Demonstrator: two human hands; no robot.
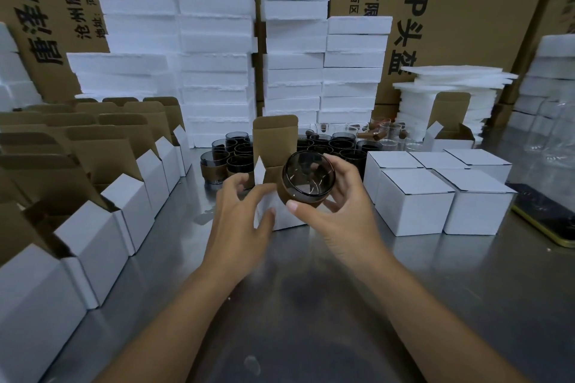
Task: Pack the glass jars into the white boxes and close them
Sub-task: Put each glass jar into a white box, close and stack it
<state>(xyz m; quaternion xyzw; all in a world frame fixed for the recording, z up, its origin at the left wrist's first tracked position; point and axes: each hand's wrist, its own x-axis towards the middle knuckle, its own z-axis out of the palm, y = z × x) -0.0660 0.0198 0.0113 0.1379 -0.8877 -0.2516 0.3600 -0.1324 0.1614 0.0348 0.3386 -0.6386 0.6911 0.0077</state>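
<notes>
Jar: the smoked-glass jar (308, 177), brown-banded, is tilted with its mouth toward me, in the air just in front of the open white box (289, 221).
Right hand (336, 211): my fingers and thumb are wrapped round the jar.
Left hand (242, 211): loosely curved and holding nothing, thumb at the box front.
Done: a cluster of closed boxes (413, 202) on my right.
Left: many dark jars (236, 152) behind and a row of empty boxes (130, 205). I judge there is plenty still to pack.

Bare forearms (186, 305) — short nails (292, 204).
</notes>
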